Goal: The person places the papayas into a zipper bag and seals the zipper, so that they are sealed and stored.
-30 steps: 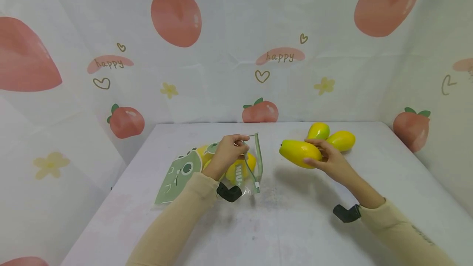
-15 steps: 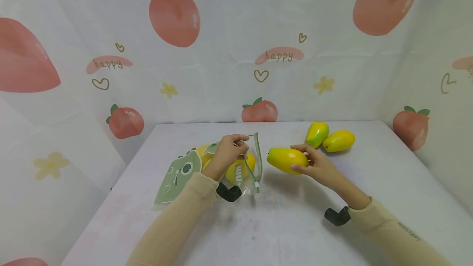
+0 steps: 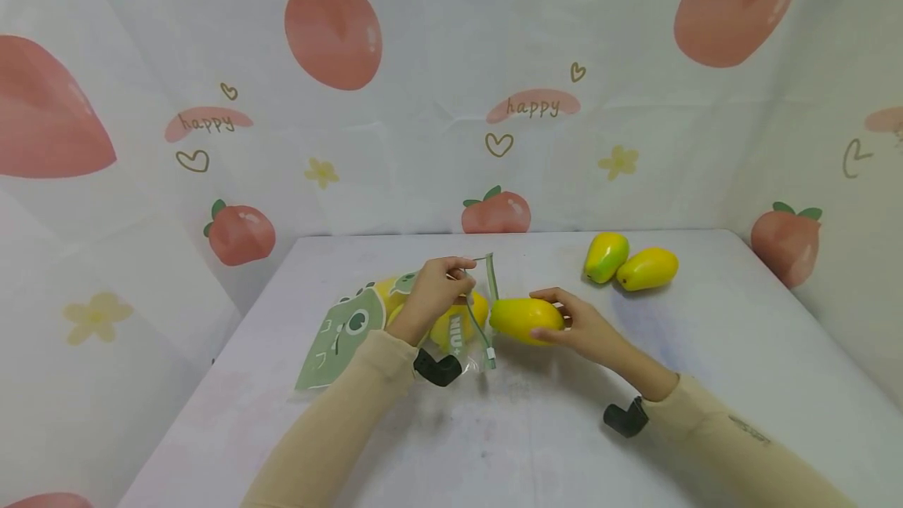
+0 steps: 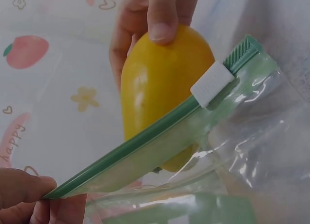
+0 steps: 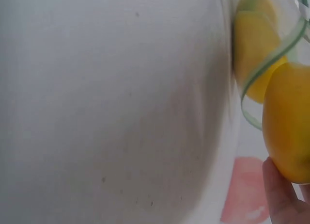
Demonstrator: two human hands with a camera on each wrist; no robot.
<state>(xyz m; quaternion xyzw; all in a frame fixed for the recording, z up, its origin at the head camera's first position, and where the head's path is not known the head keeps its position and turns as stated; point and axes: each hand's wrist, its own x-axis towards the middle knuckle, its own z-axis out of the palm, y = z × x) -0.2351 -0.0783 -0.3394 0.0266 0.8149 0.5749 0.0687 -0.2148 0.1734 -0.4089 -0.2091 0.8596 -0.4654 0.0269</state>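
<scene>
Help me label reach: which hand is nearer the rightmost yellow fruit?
Right. The right hand is in front and left of the rightmost yellow fruit; the left hand is farther left, gripping the bag.

Held fruit (image 3: 524, 321) smooth, glossy; bag (image 4: 247, 151) shiny clear plastic; backdrop (image 3: 423, 155) matt cloth.

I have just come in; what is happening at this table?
A person's left hand pinches the edge of a green zip bag, with yellow fruits inside. The right hand holds a smooth yellow fruit at the bag's opening. Two loose fruits lie on the table, farther back to the right.
</scene>
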